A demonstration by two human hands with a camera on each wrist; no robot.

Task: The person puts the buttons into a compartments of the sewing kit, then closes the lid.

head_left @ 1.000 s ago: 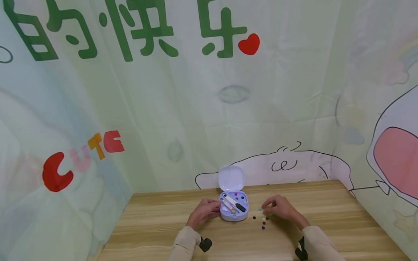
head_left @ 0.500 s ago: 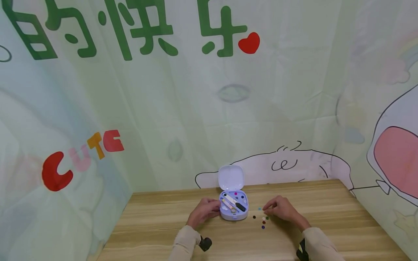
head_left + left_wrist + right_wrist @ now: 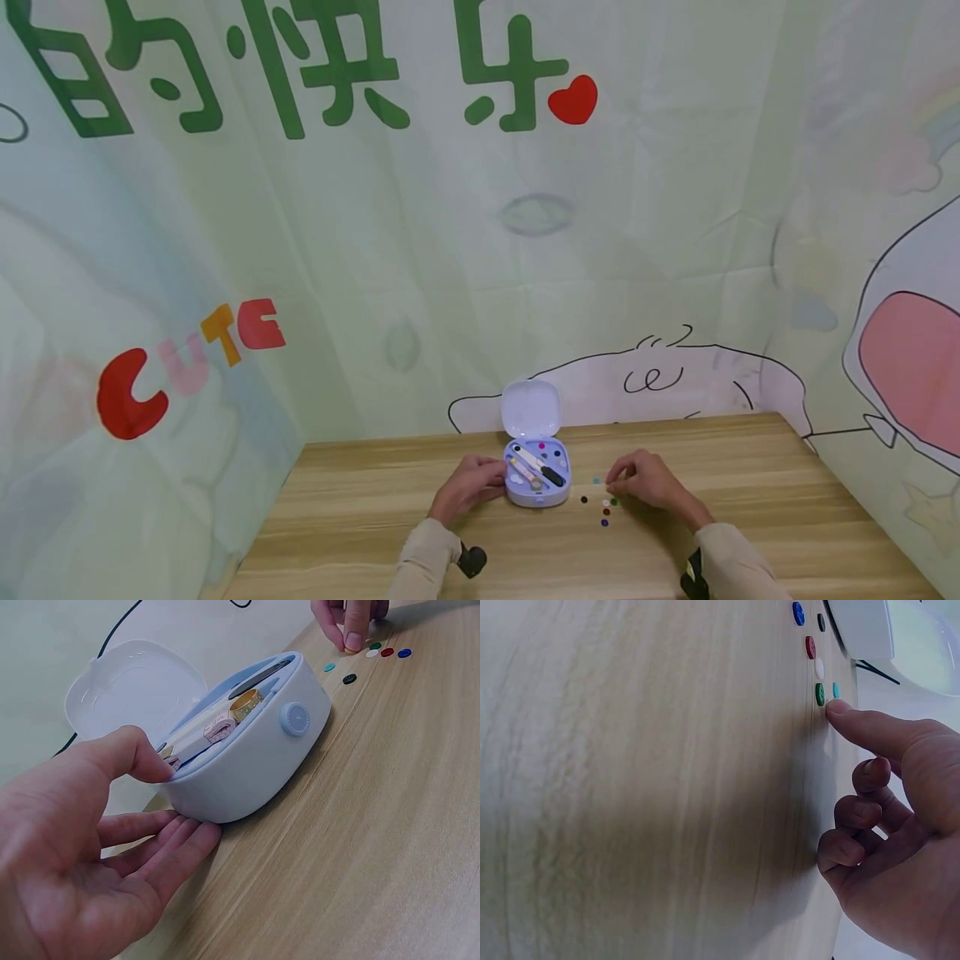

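A pale blue-and-white sewing box (image 3: 537,501) stands with its lid (image 3: 531,409) raised. My left hand (image 3: 471,487) holds its left side, the thumb on the rim and the other fingers low against the wall. Inside lie a rolled tape measure (image 3: 220,727), a gold ring-shaped piece (image 3: 246,704) and a black-handled tool (image 3: 552,476). Right of the box, my right hand (image 3: 647,478) pinches a small orange button (image 3: 349,651) at the tabletop, mostly hidden by the fingertips. Close by are a light-blue button (image 3: 329,667), a green button (image 3: 820,694) and a white button (image 3: 819,668).
A red button (image 3: 387,652), a blue button (image 3: 405,653) and a black button (image 3: 349,679) also lie on the wooden table (image 3: 360,533). Small coloured buttons sit in the box's far right compartment. Behind the table hangs a printed cloth backdrop (image 3: 660,250).
My right hand has shifted slightly to the right, away from the light-blue button. The left hand and the box have stayed in place.
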